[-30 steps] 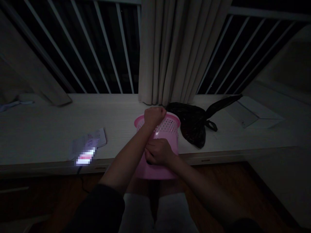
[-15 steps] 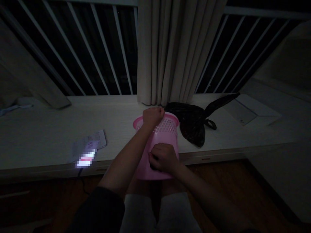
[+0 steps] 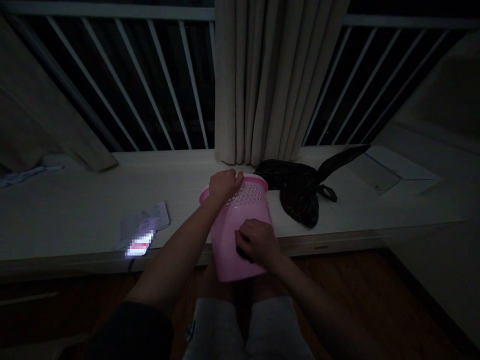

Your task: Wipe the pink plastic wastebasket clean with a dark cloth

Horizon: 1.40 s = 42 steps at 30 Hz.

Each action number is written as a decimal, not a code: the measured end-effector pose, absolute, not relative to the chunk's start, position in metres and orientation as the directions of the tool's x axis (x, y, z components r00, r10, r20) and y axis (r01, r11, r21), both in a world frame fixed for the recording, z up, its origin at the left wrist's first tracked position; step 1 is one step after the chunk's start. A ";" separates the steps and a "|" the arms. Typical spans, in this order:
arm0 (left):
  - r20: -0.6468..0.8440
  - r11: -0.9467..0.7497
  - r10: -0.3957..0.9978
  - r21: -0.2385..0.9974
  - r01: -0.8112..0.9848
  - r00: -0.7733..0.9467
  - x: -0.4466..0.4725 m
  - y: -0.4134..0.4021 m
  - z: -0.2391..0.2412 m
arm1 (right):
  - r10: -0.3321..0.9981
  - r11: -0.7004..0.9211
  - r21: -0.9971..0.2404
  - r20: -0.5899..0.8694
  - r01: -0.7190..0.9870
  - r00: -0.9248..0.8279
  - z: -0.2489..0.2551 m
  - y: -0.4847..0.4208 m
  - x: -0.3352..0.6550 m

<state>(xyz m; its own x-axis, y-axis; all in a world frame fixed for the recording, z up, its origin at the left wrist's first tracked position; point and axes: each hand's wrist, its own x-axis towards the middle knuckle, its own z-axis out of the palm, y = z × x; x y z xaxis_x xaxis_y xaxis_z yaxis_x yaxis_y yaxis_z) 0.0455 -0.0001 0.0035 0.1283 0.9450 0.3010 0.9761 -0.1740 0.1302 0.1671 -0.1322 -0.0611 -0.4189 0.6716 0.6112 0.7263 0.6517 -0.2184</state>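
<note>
A pink plastic wastebasket [image 3: 234, 245], with a band of round holes below its rim, is held tilted in front of my legs at the ledge's edge. My left hand [image 3: 224, 186] is closed over the rim at its top. On the basket's side, my right hand [image 3: 259, 241] is closed and pressed against the pink wall. Something dark shows beneath its fingers, too dim to name. To the right of the basket lies a tied black plastic bag [image 3: 300, 197].
The pale ledge [image 3: 86, 210] runs below a barred window and a hanging curtain [image 3: 255, 100]. On the left are a lit phone [image 3: 140, 244] with a cable and a notebook [image 3: 161, 215]. A white box [image 3: 397, 170] sits at the right.
The wastebasket's top has swung a little to the left with my left hand, so it leans more. My right hand has shifted slightly to the right on its side.
</note>
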 end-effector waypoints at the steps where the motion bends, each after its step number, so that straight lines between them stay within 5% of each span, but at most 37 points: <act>1: 0.284 -0.196 0.947 0.135 0.971 0.152 0.044 0.000 0.005 | 0.675 0.649 -0.222 0.610 0.728 -0.415 -0.062 -0.132 0.168; 6: 0.202 -0.264 0.954 0.200 0.944 0.224 0.038 0.001 0.018 | 0.677 0.634 -0.221 0.623 0.741 -0.393 -0.067 -0.134 0.171; 12: 0.201 -0.232 0.957 0.105 0.967 0.208 0.027 0.001 0.020 | 0.675 0.624 -0.222 0.635 0.749 -0.375 -0.069 -0.135 0.178; 24: 0.234 -0.096 0.972 0.268 0.959 0.032 0.025 0.013 -0.008 | 0.667 0.633 -0.240 0.652 0.736 -0.361 -0.068 -0.132 0.179; 42: 0.246 -0.056 0.969 0.266 0.962 -0.012 0.030 0.013 -0.010 | 0.748 0.519 -0.443 0.649 0.731 -0.139 -0.068 -0.116 0.184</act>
<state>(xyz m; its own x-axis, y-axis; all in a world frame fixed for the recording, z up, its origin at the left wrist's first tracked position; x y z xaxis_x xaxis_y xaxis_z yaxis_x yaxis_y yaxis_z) 0.0298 0.0129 -0.0097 -0.0121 0.9693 0.2455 0.9622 -0.0555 0.2665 0.1841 -0.1156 -0.0681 -0.1385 0.7483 0.6488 0.7312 0.5191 -0.4425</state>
